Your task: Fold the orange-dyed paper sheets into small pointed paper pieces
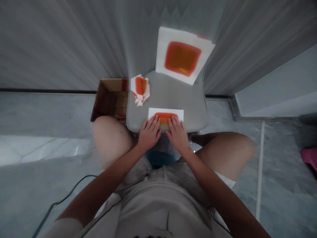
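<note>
My left hand (150, 134) and my right hand (177, 134) lie flat side by side on a white paper sheet (165, 112), fingers spread over its near edge. The sheet sits on a grey padded seat (170, 96) and bears a red-orange printed square, partly covered by my fingers. Farther back on the seat, a larger white sheet (183, 54) with a red-orange and amber square overhangs the far edge. A small pile of folded or cut paper pieces (140, 89) with the same print lies at the seat's left edge, out of reach of my fingers.
An open cardboard box (111, 99) stands left of the seat, beside my left thigh. Grey curtains (61, 43) hang behind. A dark cable (61, 196) runs across the marble floor at lower left, and a pink object (309, 158) sits at the right edge.
</note>
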A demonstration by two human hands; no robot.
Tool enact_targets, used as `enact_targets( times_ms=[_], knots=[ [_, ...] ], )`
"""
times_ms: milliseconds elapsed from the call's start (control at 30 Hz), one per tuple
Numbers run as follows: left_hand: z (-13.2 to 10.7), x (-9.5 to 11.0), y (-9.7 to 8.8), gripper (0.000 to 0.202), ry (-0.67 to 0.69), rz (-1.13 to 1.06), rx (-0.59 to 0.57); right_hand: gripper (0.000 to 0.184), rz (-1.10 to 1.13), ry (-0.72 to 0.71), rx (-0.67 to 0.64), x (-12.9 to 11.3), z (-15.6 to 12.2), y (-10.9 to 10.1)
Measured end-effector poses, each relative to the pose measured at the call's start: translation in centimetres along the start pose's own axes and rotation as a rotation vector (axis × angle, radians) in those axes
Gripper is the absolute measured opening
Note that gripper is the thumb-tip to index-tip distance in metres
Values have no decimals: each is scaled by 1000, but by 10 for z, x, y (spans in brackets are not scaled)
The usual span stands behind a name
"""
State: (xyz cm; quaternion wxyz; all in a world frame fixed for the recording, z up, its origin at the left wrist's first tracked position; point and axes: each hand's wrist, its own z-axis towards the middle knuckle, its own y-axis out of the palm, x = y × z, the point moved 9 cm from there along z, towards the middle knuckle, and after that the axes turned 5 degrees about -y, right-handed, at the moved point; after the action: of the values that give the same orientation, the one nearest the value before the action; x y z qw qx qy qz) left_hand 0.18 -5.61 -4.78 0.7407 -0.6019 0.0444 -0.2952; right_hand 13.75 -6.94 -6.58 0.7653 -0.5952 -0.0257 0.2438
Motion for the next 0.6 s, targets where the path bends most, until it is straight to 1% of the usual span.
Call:
enact_targets(
  times_ms=[200,600],
  knots=[
    [1,0,-1,63,-8,-28,4,66,11,7,12,1,0,0],
    [2,-1,2,65,-29,-15,8,66,14,2,-24,4,4,-1]
  ],
)
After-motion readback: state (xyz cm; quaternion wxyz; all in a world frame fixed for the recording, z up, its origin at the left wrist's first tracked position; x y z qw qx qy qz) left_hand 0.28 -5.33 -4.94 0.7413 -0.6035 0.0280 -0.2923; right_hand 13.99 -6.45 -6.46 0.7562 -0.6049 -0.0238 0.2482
